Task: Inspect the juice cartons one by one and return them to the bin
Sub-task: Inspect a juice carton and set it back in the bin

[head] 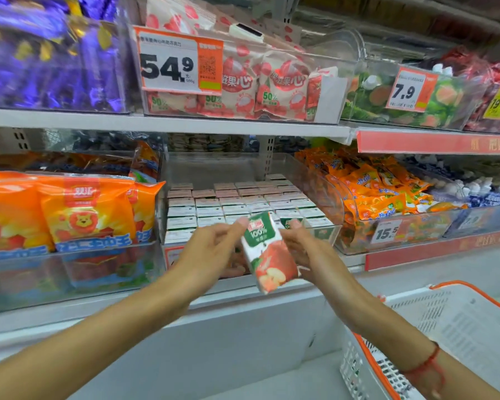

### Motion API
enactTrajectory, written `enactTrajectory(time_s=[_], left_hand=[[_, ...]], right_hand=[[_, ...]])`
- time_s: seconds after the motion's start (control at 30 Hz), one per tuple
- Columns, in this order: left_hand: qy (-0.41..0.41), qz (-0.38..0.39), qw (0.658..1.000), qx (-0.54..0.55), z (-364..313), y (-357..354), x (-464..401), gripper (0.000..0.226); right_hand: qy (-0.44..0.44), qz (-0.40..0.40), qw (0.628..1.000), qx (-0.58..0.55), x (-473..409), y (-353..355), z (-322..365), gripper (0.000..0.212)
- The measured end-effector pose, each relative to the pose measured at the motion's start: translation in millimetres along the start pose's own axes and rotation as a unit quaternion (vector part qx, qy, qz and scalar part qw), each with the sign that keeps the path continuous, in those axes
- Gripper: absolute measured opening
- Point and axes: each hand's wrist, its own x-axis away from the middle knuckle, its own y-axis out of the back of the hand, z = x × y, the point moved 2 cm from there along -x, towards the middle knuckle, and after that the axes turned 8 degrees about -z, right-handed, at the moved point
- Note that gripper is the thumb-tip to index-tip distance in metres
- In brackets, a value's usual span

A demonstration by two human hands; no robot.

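Head view: juice carton (pixel 267 252) tilted between left hand (pixel 211 249) and right hand (pixel 303 249), both grasping it.

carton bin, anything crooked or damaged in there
Nothing stands out. The cartons in the clear bin sit upright in even rows. The tilted juice carton is simply held by both hands, and blur hides any dents.

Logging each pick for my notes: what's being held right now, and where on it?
One juice carton, tilted, held between both hands: left hand at its upper left edge, right hand along its right side.
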Motion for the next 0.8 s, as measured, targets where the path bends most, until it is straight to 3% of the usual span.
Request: enactTrajectory(time_s=[0.17,0.3,0.43,0.67,0.8], left_hand=[[0.007,0.022,0.999,-0.042,15.7,10.7,17.4,0.042],[0.07,0.032,0.997,-0.005,31.2,13.2,27.9,0.025],[0.059,0.026,0.998,0.027,32.4,16.8,27.8,0.02],[0.026,-0.033,0.995,0.095,27.5,17.7,23.7,0.02],[0.021,-0.04,0.992,0.12,28.3,17.4,21.7,0.02]], right_hand=[[0.0,0.013,1.0,0.006,10.2,-15.9,-12.7,0.024],[-0.056,-0.007,0.998,0.038,15.3,-25.4,-25.2,0.026],[-0.086,-0.016,0.996,0.029,14.8,-27.5,-26.3,0.029],[-0.11,0.146,0.98,-0.074,18.7,-19.5,-20.2,0.035],[-0.091,0.155,0.979,-0.093,19.2,-19.7,-22.3,0.042]])
